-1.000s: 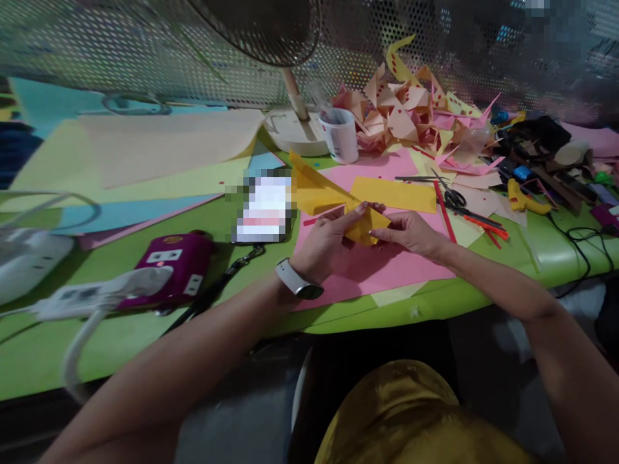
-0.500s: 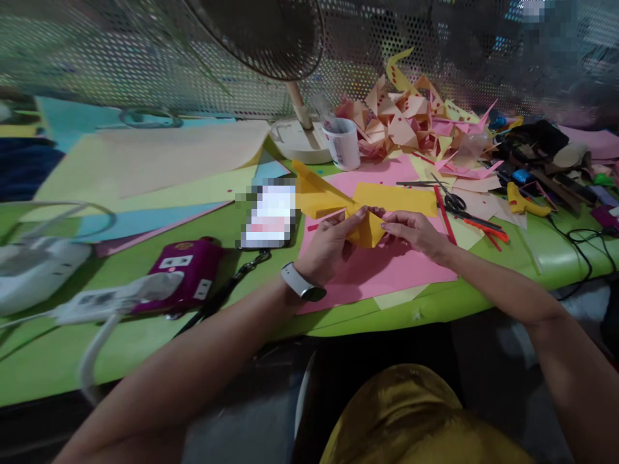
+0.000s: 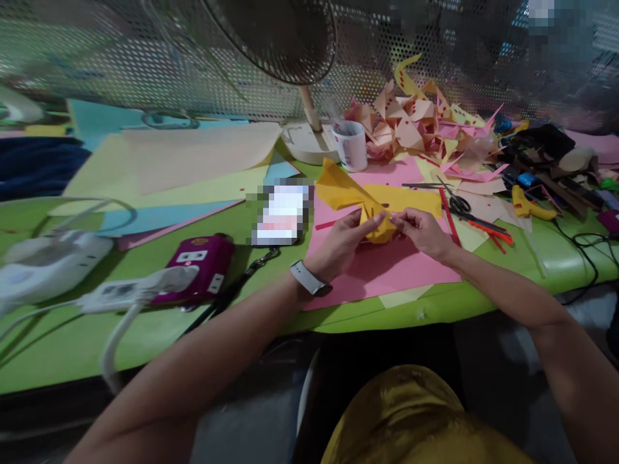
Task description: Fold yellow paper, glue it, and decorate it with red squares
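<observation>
A folded yellow paper figure [image 3: 338, 187] with a pointed wing-like part is held just above a pink paper sheet [image 3: 406, 267]. My left hand [image 3: 341, 241], with a grey-strapped watch [image 3: 309, 278] on its wrist, is closed on the figure's left side, thumb on top. My right hand [image 3: 420, 232] pinches the figure's right edge between thumb and fingers. Behind the hands lies a flat yellow paper piece [image 3: 420, 198]. Red paper strips [image 3: 449, 216] rest near it, beside black scissors [image 3: 457, 203]. The figure's underside is hidden by my fingers.
A phone [image 3: 283, 212] and a purple power box [image 3: 198, 267] with white plugs lie left on the green table [image 3: 251, 283]. Behind stand a fan [image 3: 312, 138] and a white cup [image 3: 351, 148]. Folded paper figures [image 3: 411, 122] pile up at the back; a yellow glue gun [image 3: 529, 205] lies right.
The camera view has shifted slightly. The yellow figure has turned and tilted in my hands, its front part now looking more bunched. Both hands still hold it.
</observation>
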Available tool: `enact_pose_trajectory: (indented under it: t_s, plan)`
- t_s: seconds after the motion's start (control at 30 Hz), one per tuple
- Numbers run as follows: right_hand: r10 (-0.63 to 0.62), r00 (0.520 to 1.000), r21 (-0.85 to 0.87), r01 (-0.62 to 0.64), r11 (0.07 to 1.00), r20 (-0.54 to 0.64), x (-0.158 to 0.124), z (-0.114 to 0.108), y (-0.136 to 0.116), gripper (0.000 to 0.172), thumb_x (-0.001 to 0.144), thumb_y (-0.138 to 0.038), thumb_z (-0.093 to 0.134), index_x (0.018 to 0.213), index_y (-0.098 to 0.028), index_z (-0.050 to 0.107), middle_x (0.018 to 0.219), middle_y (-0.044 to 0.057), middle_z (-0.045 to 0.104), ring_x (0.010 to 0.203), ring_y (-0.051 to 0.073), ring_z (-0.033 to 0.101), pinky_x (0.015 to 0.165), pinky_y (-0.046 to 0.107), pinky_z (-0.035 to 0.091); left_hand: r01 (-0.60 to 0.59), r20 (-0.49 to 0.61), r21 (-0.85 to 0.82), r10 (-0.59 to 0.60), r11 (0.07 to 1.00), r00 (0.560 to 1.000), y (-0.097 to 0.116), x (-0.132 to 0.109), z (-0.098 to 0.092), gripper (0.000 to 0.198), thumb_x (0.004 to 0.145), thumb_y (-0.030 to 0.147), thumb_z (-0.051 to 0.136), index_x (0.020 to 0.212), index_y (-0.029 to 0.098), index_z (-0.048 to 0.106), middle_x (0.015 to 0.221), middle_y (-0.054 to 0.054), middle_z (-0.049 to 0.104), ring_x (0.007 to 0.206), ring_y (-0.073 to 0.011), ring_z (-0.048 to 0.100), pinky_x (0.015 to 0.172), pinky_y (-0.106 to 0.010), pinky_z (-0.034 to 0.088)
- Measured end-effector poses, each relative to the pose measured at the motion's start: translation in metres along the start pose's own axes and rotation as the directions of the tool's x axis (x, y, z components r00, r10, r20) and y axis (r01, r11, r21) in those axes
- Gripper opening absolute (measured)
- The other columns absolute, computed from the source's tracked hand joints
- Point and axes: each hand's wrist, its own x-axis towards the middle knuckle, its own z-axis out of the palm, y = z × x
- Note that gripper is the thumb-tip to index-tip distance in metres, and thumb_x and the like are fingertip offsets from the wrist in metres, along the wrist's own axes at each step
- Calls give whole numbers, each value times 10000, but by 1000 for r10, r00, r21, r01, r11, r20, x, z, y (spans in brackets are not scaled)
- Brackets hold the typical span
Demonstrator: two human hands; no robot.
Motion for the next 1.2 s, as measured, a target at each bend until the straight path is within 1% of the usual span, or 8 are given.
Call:
enact_pose_trajectory:
  t_s: [0.13,0.23,0.43,0.67,0.83,0.97,1.07,1.2]
  plan:
    - [-53,996,-81,46,996,-77,0,1,0,486,787,-667,703,738,-193,606,714,-9,610,656,111,545,644,265,476,-26,-10,73,27,997,1000,-3,-2,0,439,588,253,933,966,178,722,920,-6,753,793,-138,685,798,-276,567]
    - [-54,995,-82,47,996,-89,-1,4,-1,496,785,-684,692,724,-200,602,683,-18,581,648,115,512,637,272,453,-32,-33,68,34,997,999,-5,-3,1,445,604,251,926,979,174,700,920,-1,747,784,-123,679,797,-257,561]
    - [-36,996,6,37,999,-82,-3,9,-3,486,747,-662,734,719,-194,606,722,-20,570,656,107,494,626,261,445,-49,-33,81,52,996,998,-8,-2,2,446,630,242,906,1006,173,676,971,-18,753,817,-134,697,839,-264,566]
    - [33,993,70,-25,997,-113,-1,9,2,482,776,-637,728,704,-197,545,641,-41,539,596,88,499,584,241,431,-99,-2,133,100,986,995,-4,-2,1,542,635,259,914,1103,155,661,977,-55,777,844,-190,739,857,-331,593]
    - [36,987,85,-23,996,-156,2,1,4,551,725,-725,726,716,-212,524,563,-70,510,500,74,463,495,230,402,-50,-30,190,57,981,998,-3,-5,-4,620,653,296,917,1162,138,600,830,-52,781,807,-203,760,808,-315,582]
    - [-10,971,85,31,996,-237,9,-13,1,536,752,-699,731,699,-220,497,526,-81,468,470,65,429,445,212,345,-26,-26,216,33,976,999,-3,-7,-7,696,671,300,903,1256,144,559,848,-72,791,846,-214,765,845,-328,569]
    - [-18,985,42,25,999,-173,14,-27,-4,483,792,-603,751,660,-210,503,509,-74,480,470,60,429,462,208,345,-27,-37,218,36,976,999,2,-3,-10,646,692,312,868,1253,148,592,871,-83,786,898,-239,758,866,-364,570]
    - [-60,998,-33,59,998,-32,18,-47,-14,385,811,-487,755,656,-193,560,508,-60,519,473,63,446,474,213,346,-89,-157,60,98,994,983,12,8,-21,483,764,396,755,1190,215,619,1001,-78,775,1050,-273,724,861,-396,586]
